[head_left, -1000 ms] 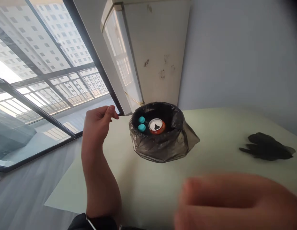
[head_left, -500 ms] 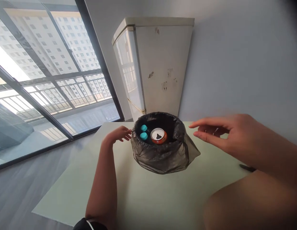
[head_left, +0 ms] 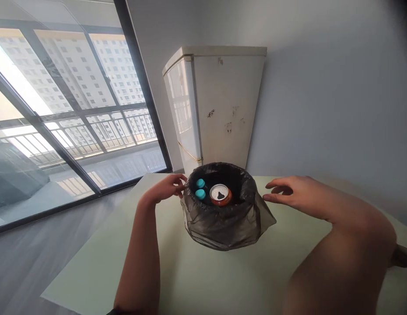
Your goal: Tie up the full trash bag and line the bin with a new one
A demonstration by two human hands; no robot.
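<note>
Bag (head_left: 223, 229) sits on the table (head_left: 197, 280), its edge folded out, likely to keep the mouth wide around the can (head_left: 219, 193). My left hand (head_left: 167, 188) is at its rim, whether gripping I cannot tell; my right hand (head_left: 290, 191), fingers parted, hovers beside it.

Left hand (head_left: 168, 188), right hand (head_left: 293, 192), black bag (head_left: 223, 229) between, can (head_left: 220, 194), teal caps (head_left: 200, 194) inside

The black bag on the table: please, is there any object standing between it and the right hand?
Nothing visible stands between the right hand and the black bag; only the bag's own loose corner juts out on that side. The orange can and two round turquoise things are inside the bag.
</note>
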